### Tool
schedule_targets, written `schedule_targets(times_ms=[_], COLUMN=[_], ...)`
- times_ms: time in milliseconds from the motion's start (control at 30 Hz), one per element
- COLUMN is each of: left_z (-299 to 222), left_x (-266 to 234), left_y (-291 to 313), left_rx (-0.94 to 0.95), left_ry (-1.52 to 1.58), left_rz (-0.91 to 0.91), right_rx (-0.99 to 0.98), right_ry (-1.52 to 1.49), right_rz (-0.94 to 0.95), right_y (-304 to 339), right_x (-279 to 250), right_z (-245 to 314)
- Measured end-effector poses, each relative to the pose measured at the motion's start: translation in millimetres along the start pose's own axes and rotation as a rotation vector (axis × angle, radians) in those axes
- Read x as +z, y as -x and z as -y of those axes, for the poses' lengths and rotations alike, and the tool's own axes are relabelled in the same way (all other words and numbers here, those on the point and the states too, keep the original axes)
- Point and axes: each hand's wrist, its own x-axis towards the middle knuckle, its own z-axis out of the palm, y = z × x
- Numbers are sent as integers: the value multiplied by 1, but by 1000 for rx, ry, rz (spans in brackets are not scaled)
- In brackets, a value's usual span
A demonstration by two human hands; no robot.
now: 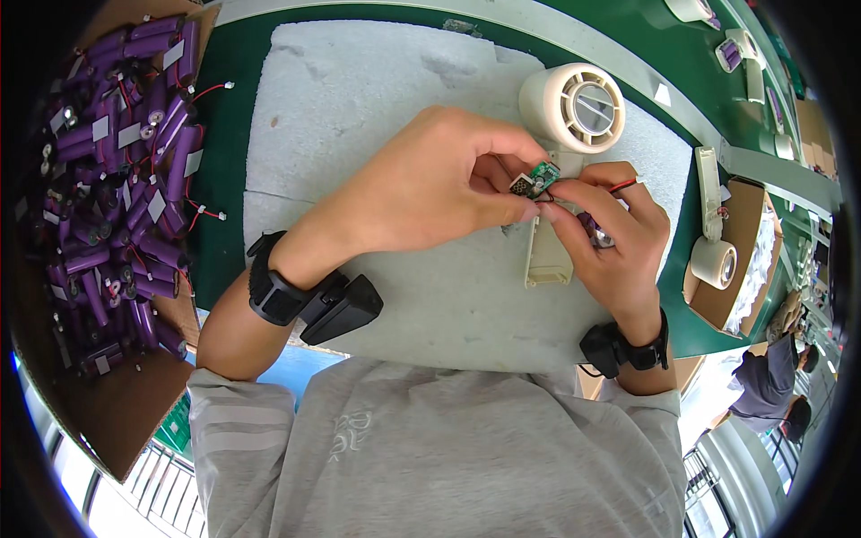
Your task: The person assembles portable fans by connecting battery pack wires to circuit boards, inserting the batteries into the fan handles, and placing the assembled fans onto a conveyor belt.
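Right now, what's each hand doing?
Left hand: closed, pinching a small green circuit board.
Right hand: closed, curled around a partly hidden purple thing.

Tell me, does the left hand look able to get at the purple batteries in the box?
Probably yes, once freed: the left hand pinches the green circuit board, but the cardboard box at left is open and nothing seems to block the purple batteries.

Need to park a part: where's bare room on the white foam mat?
Upper left of the white foam mat, above the left hand; lower middle, between the black left-wrist device and black right-wrist device. Crowded: right of centre, around the right hand, small green circuit board and cream cylindrical plastic housing.
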Motion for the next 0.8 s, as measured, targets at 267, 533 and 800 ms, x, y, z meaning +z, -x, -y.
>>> schedule_targets(times_ms=[267,533,800], left_z=[-9,-9,-7], left_x=[2,5,3], left_y=[-1,2,3], left_rx=[-73,-60,69], left_ry=[75,104,-31], left_rz=[-4,18,13], right_rx=[-96,-108,-95], right_ry=[32,34,69], right_rz=[47,57,69], right_y=[-4,-3,-6], right_x=[-2,-2,0], right_z=[0,0,3])
